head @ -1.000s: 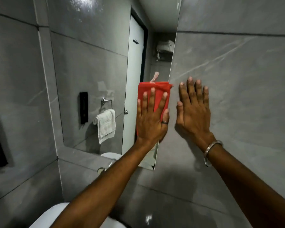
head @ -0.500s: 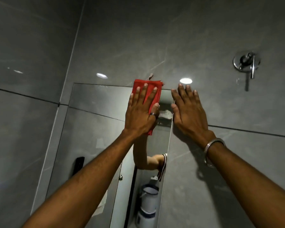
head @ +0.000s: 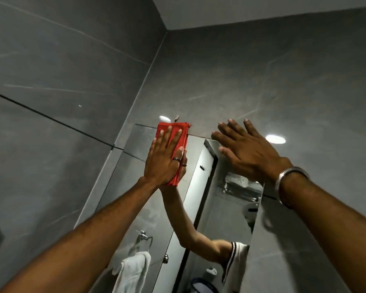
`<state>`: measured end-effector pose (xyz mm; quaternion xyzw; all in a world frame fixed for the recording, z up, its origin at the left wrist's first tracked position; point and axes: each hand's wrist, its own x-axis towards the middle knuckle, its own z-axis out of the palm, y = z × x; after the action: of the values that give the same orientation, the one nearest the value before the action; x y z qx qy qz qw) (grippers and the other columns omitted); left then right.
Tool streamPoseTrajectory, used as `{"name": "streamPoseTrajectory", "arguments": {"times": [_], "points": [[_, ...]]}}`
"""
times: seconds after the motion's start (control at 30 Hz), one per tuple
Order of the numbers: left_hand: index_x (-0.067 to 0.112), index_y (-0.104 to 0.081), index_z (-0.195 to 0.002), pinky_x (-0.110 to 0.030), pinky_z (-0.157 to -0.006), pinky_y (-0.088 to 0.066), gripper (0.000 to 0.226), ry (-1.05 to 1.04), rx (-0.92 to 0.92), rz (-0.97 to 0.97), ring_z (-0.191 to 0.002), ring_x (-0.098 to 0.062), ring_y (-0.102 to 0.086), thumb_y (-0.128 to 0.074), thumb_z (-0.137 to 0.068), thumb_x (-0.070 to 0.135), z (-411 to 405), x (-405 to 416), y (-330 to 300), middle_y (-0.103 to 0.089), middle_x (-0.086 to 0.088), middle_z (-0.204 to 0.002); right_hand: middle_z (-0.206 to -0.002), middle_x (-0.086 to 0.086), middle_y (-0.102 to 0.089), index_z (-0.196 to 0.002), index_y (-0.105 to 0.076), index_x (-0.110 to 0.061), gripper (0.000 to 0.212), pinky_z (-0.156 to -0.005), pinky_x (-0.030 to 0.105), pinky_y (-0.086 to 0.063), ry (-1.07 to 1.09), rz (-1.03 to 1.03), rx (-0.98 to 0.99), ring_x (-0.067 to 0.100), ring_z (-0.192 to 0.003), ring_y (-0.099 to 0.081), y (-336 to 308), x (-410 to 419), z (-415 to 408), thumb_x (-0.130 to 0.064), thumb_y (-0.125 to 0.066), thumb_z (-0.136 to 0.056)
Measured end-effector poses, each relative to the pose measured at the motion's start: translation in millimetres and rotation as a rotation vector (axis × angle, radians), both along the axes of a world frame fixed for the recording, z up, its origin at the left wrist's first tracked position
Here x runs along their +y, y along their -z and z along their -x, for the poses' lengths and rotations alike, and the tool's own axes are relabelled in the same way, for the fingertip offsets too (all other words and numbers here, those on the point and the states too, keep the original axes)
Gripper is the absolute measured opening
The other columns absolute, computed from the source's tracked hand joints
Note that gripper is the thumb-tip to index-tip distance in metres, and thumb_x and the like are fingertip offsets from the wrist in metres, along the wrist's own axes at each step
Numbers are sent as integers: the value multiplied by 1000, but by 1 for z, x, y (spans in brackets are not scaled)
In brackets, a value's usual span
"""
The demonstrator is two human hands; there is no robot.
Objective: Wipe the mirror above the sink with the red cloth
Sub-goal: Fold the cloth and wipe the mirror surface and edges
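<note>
- I am in the wiping step. My left hand point(head: 163, 159) is pressing the red cloth point(head: 173, 132) flat on the mirror point(head: 140, 142), right up at its top edge.
- The fingers point(head: 160, 137) of my left hand are spread out straight. They are not curled around the cloth. They only push it against the glass, so the cloth is pinned between my palm and the mirror.
- The cloth is folded into a pad. Its top edge touches the top edge of the mirror, and a bit of it peeks out under my wrist.
- My right hand point(head: 247, 151) holds nothing. It lies open and flat near the top right corner of the mirror, partly on the grey wall point(head: 262, 81), to keep me steady.
- I think the top of the mirror is getting done now, but I cannot tell how much of the glass is clean.
- Next I should slide the cloth along or down the glass. I need to keep my palm pushing flat, or the cloth may slip out and fall.
- In the mirror I can see a white towel point(head: 133, 269) hanging on a ring point(head: 145, 237).
- I see something dark and round at the bottom of the mirror. It may be a bin, but I cannot tell what is in it.
</note>
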<state>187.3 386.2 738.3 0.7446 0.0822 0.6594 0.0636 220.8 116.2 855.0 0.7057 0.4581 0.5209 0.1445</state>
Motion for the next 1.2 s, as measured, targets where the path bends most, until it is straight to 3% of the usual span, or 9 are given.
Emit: {"name": "streamPoseTrajectory", "arguments": {"times": [0.13,0.33,0.57,0.7,0.83,1.1,1.2], "points": [[33,5,-155,-50,-130,2,60,12,-23,52,-159,-22,7,-15,-101,49,10,26,-1,2,0,-172,-176,-6,6,-166,-5,-42,61,-132,52,13,-23,36,-43,17,-163,12,-8,45,1,-58,-7,-107],[26,8,-158,-46,-129,5,66,25,-36,46,-158,-18,10,-15,-101,49,17,60,0,7,3,-171,-177,-5,4,-166,-6,-39,65,-128,55,19,-27,48,-127,19,-164,11,-17,105,-3,-62,-4,-105],[27,6,-160,-46,-131,3,67,28,-35,62,-159,-17,9,-14,-101,50,22,101,-2,6,4,-172,-177,-3,10,-167,1,-37,68,-128,62,14,-20,35,-173,23,-164,12,-24,160,1,-64,-2,-105],[31,4,-160,-46,-131,2,65,17,-39,116,-159,-17,10,-13,-100,51,24,113,-1,7,4,-172,-177,-3,6,-167,-6,-37,68,-129,63,11,-64,32,-124,24,-164,9,-10,179,8,-64,-4,-105],[36,6,-158,-47,-130,2,63,34,-47,169,-159,-18,9,-12,-100,52,24,110,4,7,4,-172,-177,-2,8,-167,0,-36,70,-129,63,10,-54,29,-125,24,-164,10,9,190,11,-66,-3,-103],[31,0,-162,-48,-130,2,62,26,-16,153,-160,-19,9,-18,-105,47,29,106,71,5,4,-173,-177,3,-4,-167,-9,-34,77,-131,57,11,-161,94,-187,27,-165,2,57,189,7,-68,4,-100],[30,-1,-162,-50,-130,2,62,4,29,117,-160,-19,8,-16,-105,49,31,105,118,4,2,-173,-176,5,-11,-167,-15,-32,74,-132,59,5,-200,135,-214,29,-164,-5,94,190,7,-68,-4,-103]]}}
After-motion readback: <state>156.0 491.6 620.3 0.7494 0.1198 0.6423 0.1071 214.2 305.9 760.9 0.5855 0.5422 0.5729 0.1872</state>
